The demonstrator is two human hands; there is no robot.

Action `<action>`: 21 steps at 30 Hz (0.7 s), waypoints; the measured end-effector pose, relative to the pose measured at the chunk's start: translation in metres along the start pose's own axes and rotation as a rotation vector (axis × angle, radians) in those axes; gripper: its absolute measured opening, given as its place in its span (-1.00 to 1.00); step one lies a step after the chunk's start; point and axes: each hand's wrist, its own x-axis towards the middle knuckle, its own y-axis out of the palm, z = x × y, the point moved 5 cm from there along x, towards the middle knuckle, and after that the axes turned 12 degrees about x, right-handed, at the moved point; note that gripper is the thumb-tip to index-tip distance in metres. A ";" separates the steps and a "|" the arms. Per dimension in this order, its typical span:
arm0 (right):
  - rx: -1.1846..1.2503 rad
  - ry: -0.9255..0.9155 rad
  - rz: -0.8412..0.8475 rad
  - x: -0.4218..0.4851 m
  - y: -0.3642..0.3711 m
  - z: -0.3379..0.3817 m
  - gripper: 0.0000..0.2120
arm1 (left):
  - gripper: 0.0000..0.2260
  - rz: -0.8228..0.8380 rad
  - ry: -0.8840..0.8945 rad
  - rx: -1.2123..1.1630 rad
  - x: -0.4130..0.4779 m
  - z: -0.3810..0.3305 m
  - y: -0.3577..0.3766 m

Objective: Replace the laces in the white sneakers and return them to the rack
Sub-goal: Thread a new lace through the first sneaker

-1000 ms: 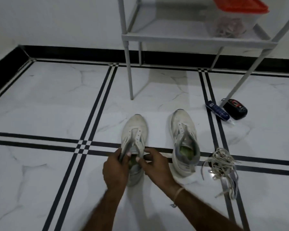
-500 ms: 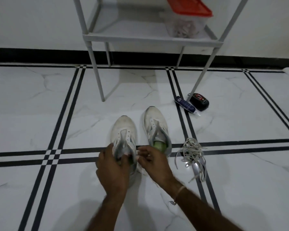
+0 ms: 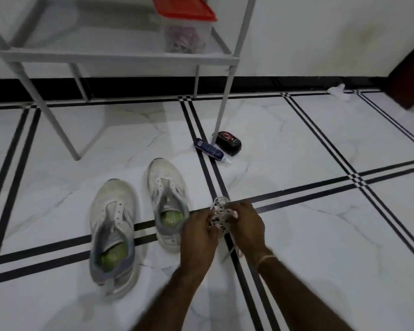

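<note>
Now we have the tangled bundle of white laces [image 3: 219, 215] between both hands, low over the marble floor [image 3: 308, 247]. Our left hand [image 3: 198, 231] curls its fingers round the near side of the tangle and our right hand [image 3: 247, 225] pinches the far side, so both are closed on the laces. One loose end trails on the tiles towards us.

We judge the step in hand to be sorting the bundle. Next we need to find a tip, work one lace free of the knotting, and carry it to the lowest eyelets.

Just left of our hands, the farther sneaker [image 3: 167, 194] and the nearer sneaker [image 3: 112, 225] stand side by side on the floor. Their toes point at the rack [image 3: 120, 57], their eyelets are bare and their green insoles show. Neither is on the rack yet.

On the rack's low shelf sits a clear plastic box [image 3: 184, 37] with its red lid on. It holds a pale, pinkish tangle; whether that is more laces we cannot tell. A blue tube [image 3: 209, 150] and a black tin [image 3: 228, 143] lie by the rack's leg.
</note>
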 end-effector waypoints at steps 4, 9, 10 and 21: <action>-0.167 -0.086 0.128 0.023 0.020 -0.003 -0.87 | -0.78 0.044 -0.090 0.081 0.020 -0.002 0.014; -0.023 -0.105 0.035 0.024 -0.003 -0.006 -0.92 | -0.63 0.100 -0.049 0.003 0.037 0.006 0.024; 0.031 -0.130 0.004 0.022 -0.011 -0.006 -0.93 | -0.62 0.124 -0.020 -0.034 0.040 0.006 0.026; 0.951 -0.046 0.128 0.039 -0.114 0.089 -0.78 | -0.88 0.459 0.090 -0.502 0.062 -0.080 0.009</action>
